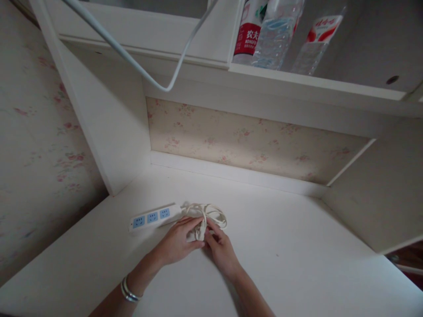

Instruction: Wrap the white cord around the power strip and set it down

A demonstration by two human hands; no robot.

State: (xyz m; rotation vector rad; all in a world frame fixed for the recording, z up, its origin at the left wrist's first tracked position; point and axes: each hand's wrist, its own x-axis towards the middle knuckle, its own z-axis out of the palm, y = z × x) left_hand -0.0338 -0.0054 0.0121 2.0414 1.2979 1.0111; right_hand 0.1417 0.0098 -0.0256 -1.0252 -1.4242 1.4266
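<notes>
A white power strip (151,217) with three blue socket faces lies on the white desktop (297,264), left of my hands. Its white cord (216,212) is gathered in loose loops at the strip's right end. My left hand (178,240) has its fingers and thumb closed around the near part of the bundled cord. From the right, my right hand (220,246) pinches the same bundle with bent fingers. The cord's plug end cannot be made out between the fingers. Silver bangles (128,290) circle my left wrist.
Overhead, a shelf (310,81) holds several plastic bottles (277,35). A pale bent tube (132,61) hangs in front of it. White side panels (109,110) stand left and right, with floral wallpaper (244,136) behind the desk.
</notes>
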